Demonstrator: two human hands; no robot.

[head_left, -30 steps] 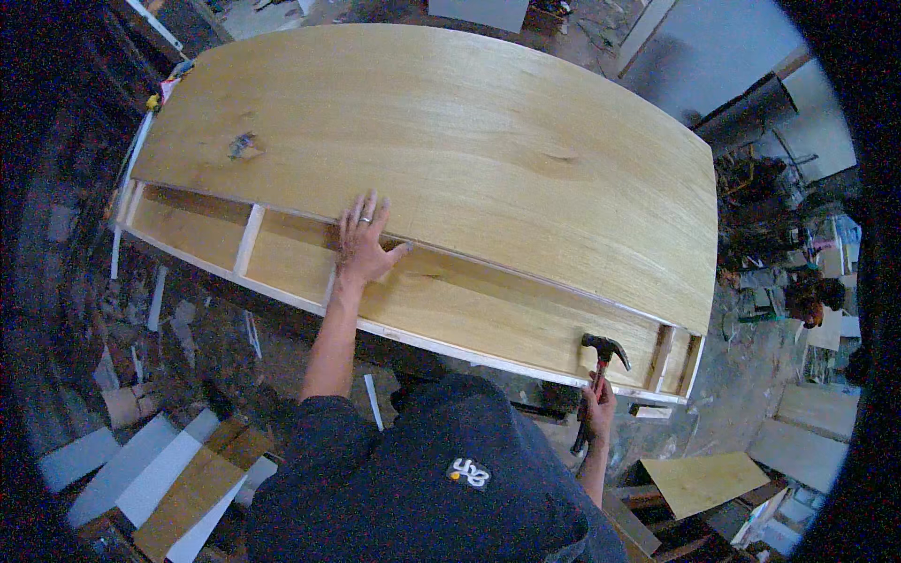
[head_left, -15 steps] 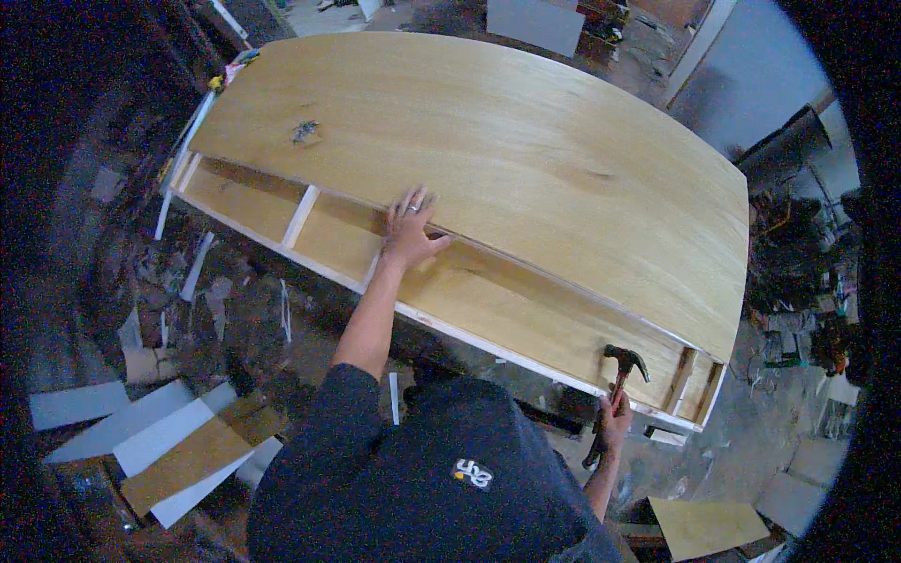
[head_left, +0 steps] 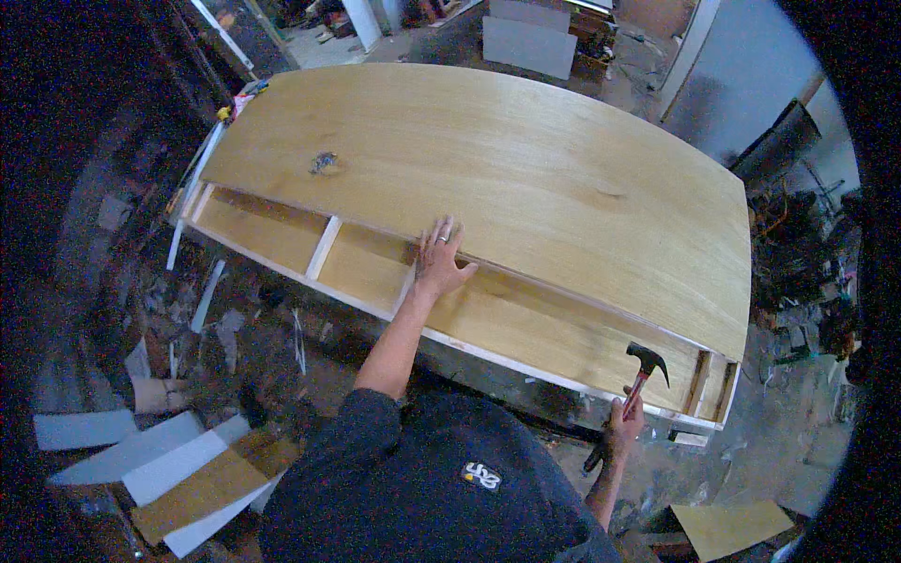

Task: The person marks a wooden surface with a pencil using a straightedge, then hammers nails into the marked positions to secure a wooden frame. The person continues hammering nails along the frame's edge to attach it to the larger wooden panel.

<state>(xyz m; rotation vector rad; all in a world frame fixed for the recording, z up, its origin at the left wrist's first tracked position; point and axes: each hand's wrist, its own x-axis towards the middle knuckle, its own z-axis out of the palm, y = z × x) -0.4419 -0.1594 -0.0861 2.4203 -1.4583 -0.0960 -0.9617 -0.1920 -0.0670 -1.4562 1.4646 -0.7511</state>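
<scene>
A large plywood panel (head_left: pixel 526 159) lies over a shallow wooden frame (head_left: pixel 488 354). Along the near side the frame is uncovered, showing its crosspieces and a plywood bottom. My left hand (head_left: pixel 438 263) rests on the panel's near edge, fingers stretched out over the top and thumb apart along the edge. Wrapped in my right hand (head_left: pixel 622 432) is a claw hammer (head_left: pixel 636 389), its dark head up and its handle red and black. The hammer is held near the frame's front rail, toward the right end. A small heap of dark metal bits, perhaps nails (head_left: pixel 324 163), sits on the panel's left part.
Cut boards (head_left: pixel 164 460) are stacked loosely on the floor at lower left. Another thin board (head_left: pixel 732 530) lies at lower right. Offcut strips (head_left: pixel 207 296) litter the floor left of the frame. Grey panels (head_left: pixel 528 45) stand beyond the far edge, and clutter fills the right side.
The whole scene has shifted slightly right and mostly down in the picture. My left hand stays on the panel edge, and the hammer remains in my right hand.
</scene>
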